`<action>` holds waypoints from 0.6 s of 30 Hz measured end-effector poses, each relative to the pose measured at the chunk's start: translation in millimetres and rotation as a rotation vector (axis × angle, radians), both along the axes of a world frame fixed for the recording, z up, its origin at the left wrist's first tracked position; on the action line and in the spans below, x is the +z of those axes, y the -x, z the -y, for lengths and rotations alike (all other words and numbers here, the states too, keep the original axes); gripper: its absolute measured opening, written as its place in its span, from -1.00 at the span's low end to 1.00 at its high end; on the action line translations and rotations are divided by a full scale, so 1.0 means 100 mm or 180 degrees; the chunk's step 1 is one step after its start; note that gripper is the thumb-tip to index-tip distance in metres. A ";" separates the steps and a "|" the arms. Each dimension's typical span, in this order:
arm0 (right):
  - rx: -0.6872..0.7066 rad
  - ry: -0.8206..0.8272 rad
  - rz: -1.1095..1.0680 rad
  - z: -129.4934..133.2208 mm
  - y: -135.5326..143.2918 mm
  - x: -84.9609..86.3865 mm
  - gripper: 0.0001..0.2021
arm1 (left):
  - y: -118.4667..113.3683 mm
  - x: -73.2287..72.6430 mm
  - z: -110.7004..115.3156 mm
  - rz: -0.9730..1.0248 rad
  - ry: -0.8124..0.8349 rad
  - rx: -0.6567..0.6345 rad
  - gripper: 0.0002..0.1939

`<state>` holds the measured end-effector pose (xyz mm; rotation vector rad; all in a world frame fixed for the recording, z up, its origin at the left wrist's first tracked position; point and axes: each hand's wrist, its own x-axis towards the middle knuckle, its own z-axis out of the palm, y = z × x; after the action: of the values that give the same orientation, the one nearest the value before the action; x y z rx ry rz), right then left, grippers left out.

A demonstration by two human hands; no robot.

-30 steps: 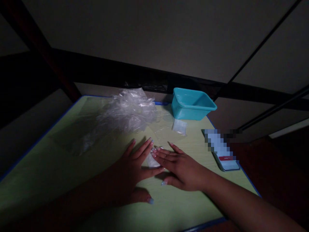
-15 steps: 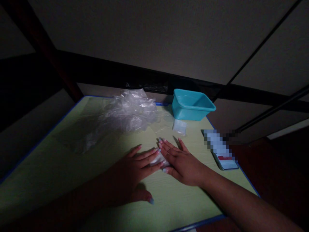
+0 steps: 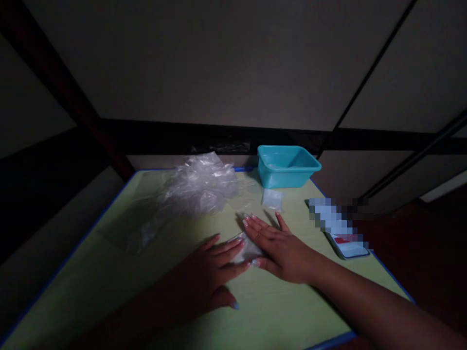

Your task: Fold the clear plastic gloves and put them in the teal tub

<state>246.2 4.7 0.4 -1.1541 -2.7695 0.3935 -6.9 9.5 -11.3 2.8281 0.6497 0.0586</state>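
Since a second ago, our right hand (image 3: 282,253) has been drawing its longer fingers away from the left fingertips, which they were meeting; our view is also tilting, so the table's far edge is sitting lower. Between the hands, a small whitish plastic packet (image 3: 251,249) is lying flat on the tabletop, now showing more of itself. Our left hand (image 3: 207,274) is spreading palm down, its fingertips resting on the packet's near left part and its thumb sticking out to the side. Our right hand is lying open across the packet's right side, its little finger splayed; its thumb tip is all but meeting the left index fingertip. Neither hand is gripping anything: both are only covering the packet. Farther out, a second packet (image 3: 272,199) is lying just in front of a turquoise plastic bin (image 3: 284,179). To its left, a crumpled heap of clear plastic bags (image 3: 204,187) is spreading over the pale green table (image 3: 284,311). Near the right edge, a smartphone (image 3: 353,250) is lying, most of its screen pixelated.
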 end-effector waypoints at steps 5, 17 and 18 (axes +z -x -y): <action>0.0465 0.0183 -0.0292 0.07 0.04 0.04 -0.25 | 0.11 -0.08 -0.01 -0.0088 -0.0186 0.0094 -0.25; 0.0759 0.0869 -0.0517 0.13 -0.04 -0.01 -0.21 | 0.17 -0.18 -0.07 -0.0187 -0.0263 0.0138 -0.35; 0.0746 0.0888 -0.0494 0.13 -0.05 -0.01 -0.20 | 0.18 -0.19 -0.07 -0.0189 -0.0271 0.0129 -0.36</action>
<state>250.9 -8.1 -0.5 -0.8024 -2.7793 0.8784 -24.5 16.4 -30.2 2.9081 0.7345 0.0097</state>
